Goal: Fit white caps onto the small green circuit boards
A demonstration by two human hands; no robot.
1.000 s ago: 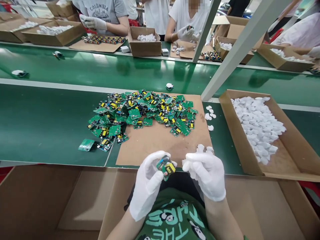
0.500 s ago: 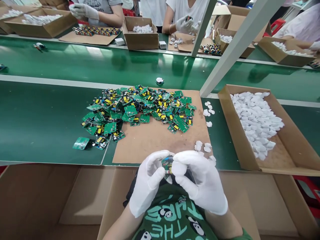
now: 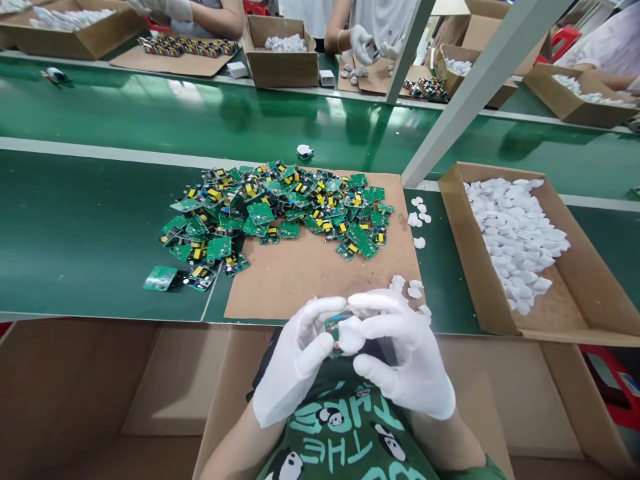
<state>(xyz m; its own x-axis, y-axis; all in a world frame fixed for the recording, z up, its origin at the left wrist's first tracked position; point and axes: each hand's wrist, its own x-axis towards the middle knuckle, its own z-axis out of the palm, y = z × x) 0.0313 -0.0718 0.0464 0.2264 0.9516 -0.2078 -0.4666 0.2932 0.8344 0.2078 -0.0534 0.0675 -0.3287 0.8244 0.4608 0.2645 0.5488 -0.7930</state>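
Observation:
In white gloves, both hands meet in front of my chest, over the table's near edge. My left hand (image 3: 295, 363) pinches a small green circuit board (image 3: 333, 325) between thumb and fingers. A rounded white pad (image 3: 351, 335) lies against the face of the board, covering part of it. My right hand (image 3: 410, 360) has its fingertips on that pad, its thumb a little lower and apart. Beyond the hands, a heap of circuit boards (image 3: 260, 213) with yellow and black parts covers much of a cardboard sheet (image 3: 280, 287).
An open carton (image 3: 580, 313) of white pads stands on the right. Several loose pads (image 3: 415, 290) lie at the sheet's right edge. A white post (image 3: 445, 127) slants up by a green belt (image 3: 175, 113), which carries one padded board (image 3: 305, 152). Gloved co-workers sit across.
The white pad has shifted slightly left, further over the board. The padded board on the belt has moved left. The view has tilted slightly.

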